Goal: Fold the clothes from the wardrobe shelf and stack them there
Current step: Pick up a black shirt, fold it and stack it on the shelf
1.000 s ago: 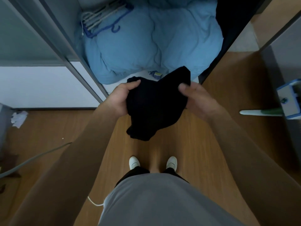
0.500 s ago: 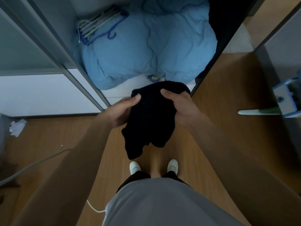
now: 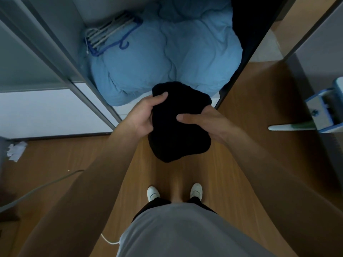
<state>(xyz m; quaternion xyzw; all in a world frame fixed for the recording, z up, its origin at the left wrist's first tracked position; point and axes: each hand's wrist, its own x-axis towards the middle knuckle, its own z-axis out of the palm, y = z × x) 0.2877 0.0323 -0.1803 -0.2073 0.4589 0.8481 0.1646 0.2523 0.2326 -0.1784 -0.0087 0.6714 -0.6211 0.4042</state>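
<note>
A black garment, bundled into a compact lump, hangs in the air in front of the open wardrobe. My left hand grips its left edge with the thumb on top near the upper corner. My right hand holds its right side, thumb laid across the front of the cloth. The garment's upper edge overlaps the white wardrobe floor just below the blue duvet. The fingers behind the cloth are hidden.
The blue duvet fills the wardrobe bottom, with several hangers lying on its left side. A grey sliding door frame stands at left. A crumpled paper and a cable lie on the wooden floor. A blue-white appliance juts in at right.
Both hands have gathered the black garment into a tighter bundle; its hanging lower flap has been drawn up, and my right thumb now lies across the front.
</note>
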